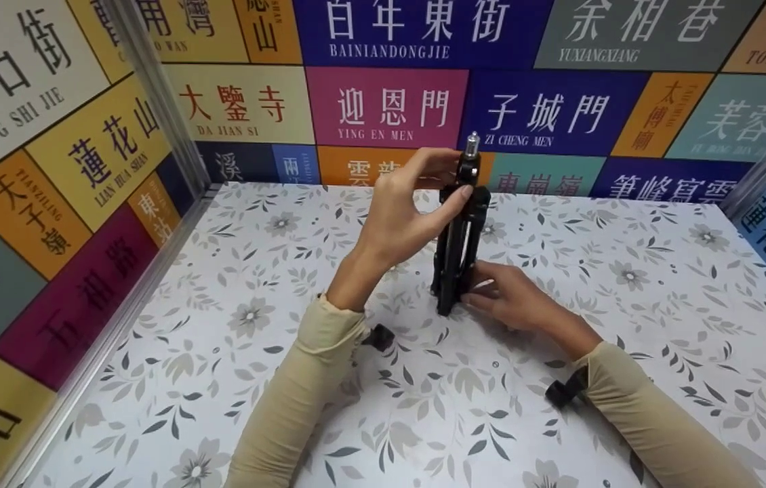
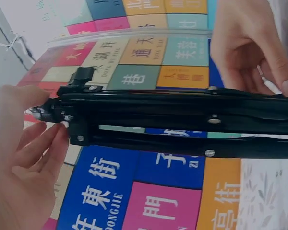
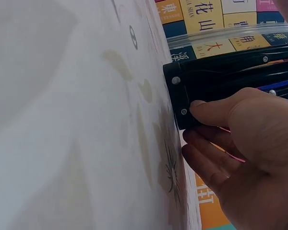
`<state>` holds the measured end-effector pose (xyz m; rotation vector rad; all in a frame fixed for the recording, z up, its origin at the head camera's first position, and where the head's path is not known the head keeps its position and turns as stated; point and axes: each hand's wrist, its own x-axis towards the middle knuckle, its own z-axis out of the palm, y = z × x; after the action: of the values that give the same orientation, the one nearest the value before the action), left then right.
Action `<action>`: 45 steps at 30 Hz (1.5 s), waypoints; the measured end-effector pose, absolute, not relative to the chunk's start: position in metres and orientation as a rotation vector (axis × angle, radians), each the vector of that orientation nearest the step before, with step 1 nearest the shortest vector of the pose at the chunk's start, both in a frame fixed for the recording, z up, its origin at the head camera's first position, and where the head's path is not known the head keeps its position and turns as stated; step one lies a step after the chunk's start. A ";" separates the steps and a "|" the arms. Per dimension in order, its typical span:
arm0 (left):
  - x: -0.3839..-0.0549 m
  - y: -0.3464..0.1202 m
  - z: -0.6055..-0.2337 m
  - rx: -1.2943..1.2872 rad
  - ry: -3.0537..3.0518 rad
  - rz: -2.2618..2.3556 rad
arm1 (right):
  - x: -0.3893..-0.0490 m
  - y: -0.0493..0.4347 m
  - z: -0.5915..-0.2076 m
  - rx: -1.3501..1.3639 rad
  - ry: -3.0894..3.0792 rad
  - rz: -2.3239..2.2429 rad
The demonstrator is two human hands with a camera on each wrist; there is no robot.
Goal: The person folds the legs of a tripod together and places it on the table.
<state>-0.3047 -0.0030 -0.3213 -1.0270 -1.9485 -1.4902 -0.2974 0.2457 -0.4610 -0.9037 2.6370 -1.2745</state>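
A black folded tripod stand [image 1: 454, 251] stands upright near the middle of the table, its legs drawn close together. On its top sits a small silver metal tip [image 1: 472, 144]. My left hand [image 1: 400, 210] holds the stand near the top. In the left wrist view, that hand's thumb and fingers [image 2: 24, 143] pinch the narrow neck beside a black knob [image 2: 81, 75]. Low on the stand, my right hand [image 1: 508, 298] grips the leg end. Seen from the right wrist, its thumb [image 3: 216, 110] presses a riveted bracket close to the tabletop, with the fingers behind.
A white tabletop with grey leaves and flowers [image 1: 247, 393] lies under both arms. Colourful panels with printed characters [image 1: 383, 108] rise behind it and at both sides. Black devices strapped to the left wrist [image 1: 379, 337] and the right wrist [image 1: 565, 392] hang near the tabletop.
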 end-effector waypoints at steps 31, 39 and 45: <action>-0.314 -0.086 -0.308 -1.085 -2.145 -1.784 | -0.298 0.254 -0.449 -0.865 2.639 -1.302; -0.322 -0.107 -0.314 -1.039 -2.182 -1.852 | -0.301 0.260 -0.446 -0.841 2.661 -1.314; -0.330 -0.124 -0.323 -1.000 -2.280 -1.846 | -0.302 0.268 -0.444 -0.857 2.689 -1.313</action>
<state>-0.3298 -0.1244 -0.3231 -0.9999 -2.2801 -1.8463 -0.3023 0.2684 -0.4441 -0.8574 2.6894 -1.3128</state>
